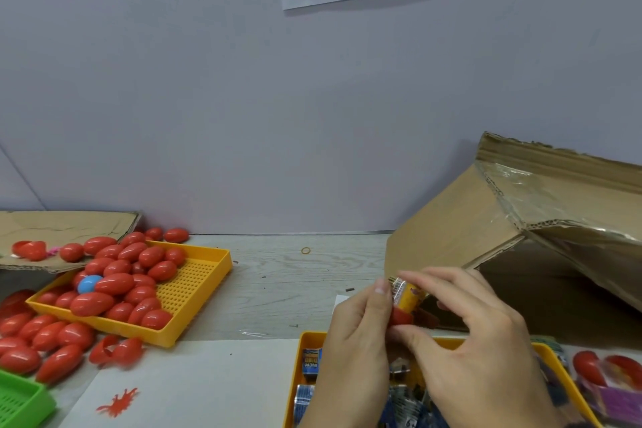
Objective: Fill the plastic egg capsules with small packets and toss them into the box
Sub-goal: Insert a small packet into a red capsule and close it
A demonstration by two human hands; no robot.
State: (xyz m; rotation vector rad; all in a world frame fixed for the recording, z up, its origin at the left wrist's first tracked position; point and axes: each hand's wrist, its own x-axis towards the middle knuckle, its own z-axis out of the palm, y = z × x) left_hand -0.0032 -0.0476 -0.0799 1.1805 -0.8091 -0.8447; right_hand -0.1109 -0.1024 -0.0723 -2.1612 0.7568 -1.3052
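Left hand (357,327) fingers curl round red capsule half (401,317); right hand (476,334) fingers (422,277) pinch yellow packet (410,295), its lower end in capsule mouth; judgement: push packet straight down, keep foil clear of rim before closing. Packet tray (305,337) directly below hands; cardboard box (486,219) just behind, opening toward person, path appears unobstructed; tray of red eggs (205,274) well left on surface (295,274); rubber band (305,250) beyond.
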